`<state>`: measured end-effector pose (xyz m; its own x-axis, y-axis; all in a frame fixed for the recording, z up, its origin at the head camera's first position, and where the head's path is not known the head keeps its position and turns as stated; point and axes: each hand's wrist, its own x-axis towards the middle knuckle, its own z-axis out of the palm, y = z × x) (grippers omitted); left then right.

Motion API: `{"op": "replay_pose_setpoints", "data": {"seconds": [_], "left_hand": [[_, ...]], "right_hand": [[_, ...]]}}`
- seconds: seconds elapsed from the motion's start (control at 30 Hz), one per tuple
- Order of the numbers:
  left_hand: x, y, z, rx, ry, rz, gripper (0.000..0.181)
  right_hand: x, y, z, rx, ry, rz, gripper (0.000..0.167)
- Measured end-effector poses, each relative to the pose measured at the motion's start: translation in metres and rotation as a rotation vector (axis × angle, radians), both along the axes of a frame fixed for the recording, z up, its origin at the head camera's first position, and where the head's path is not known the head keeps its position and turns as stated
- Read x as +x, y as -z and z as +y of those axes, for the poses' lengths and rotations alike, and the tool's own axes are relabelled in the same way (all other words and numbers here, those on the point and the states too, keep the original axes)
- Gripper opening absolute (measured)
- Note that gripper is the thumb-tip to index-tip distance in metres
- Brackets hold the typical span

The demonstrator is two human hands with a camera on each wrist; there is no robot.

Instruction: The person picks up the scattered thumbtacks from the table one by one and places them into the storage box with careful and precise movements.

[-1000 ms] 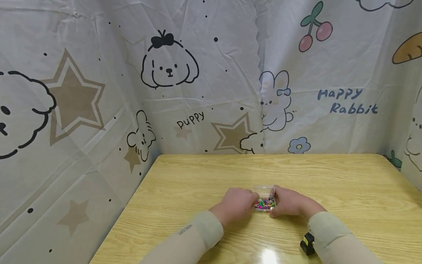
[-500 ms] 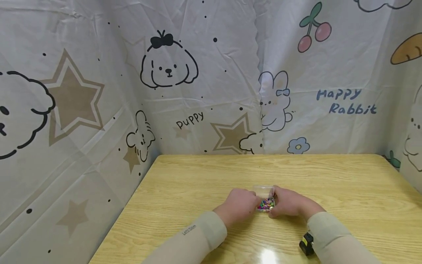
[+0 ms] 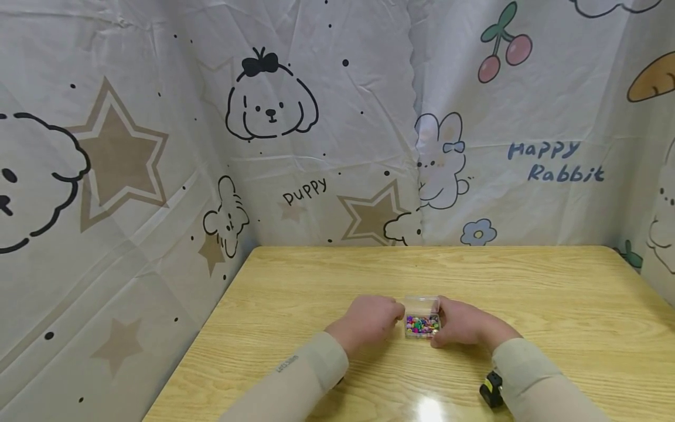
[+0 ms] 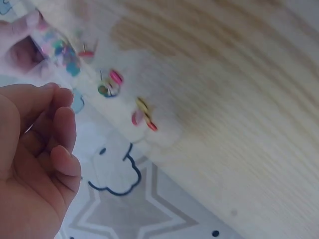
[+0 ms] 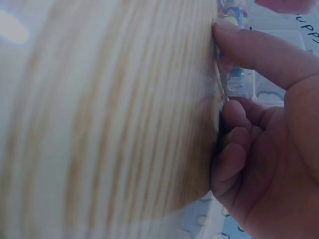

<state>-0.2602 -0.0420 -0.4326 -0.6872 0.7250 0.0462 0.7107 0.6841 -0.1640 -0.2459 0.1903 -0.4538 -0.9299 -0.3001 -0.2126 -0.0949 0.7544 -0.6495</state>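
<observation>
The clear box (image 3: pixel 420 336) is best kept level and steady, we judge, lest its contents spill. The backdrop (image 3: pixel 337 117) reads "Puppy" left and "Happy Rabbit" right. On the worktop (image 3: pixel 316 287), right of centre, stands the box, its right side gripped by the right hand (image 3: pixel 464 323); the left hand (image 3: pixel 369 319), fingers curled just left of it, may pinch something; we cannot tell. Coloured pieces (image 3: pixel 422 324) lie inside; blurred others (image 4: pixel 141 104) show outside.

Wood-grain surface (image 3: pixel 295 281) under the fingers (image 4: pixel 65 127); beyond them, white cloth (image 3: pixel 369 76) hanging, printed with puppy (image 3: pixel 271 114), rabbit (image 3: pixel 443 167), stars (image 3: pixel 123 155), cherries (image 3: pixel 519 50).
</observation>
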Motion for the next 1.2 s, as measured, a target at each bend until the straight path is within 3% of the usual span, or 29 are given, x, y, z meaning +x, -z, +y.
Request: {"op": "replay_pose_setpoints", "data": {"seconds": [0.3,0.7,1.2], "left_hand": [[-0.007,-0.002,-0.012,-0.029,-0.087,-0.023,0.019],[-0.010,0.010,-0.008,-0.115,-0.151,0.008,0.012],[-0.013,0.012,-0.009,-0.107,-0.137,0.029,0.016]], "right_hand": [[0.000,0.000,0.001,-0.019,-0.015,0.012,0.061],[0.001,0.000,0.001,-0.023,-0.019,0.007,0.059],[0.001,0.000,0.000,-0.014,-0.016,0.013,0.062]]}}
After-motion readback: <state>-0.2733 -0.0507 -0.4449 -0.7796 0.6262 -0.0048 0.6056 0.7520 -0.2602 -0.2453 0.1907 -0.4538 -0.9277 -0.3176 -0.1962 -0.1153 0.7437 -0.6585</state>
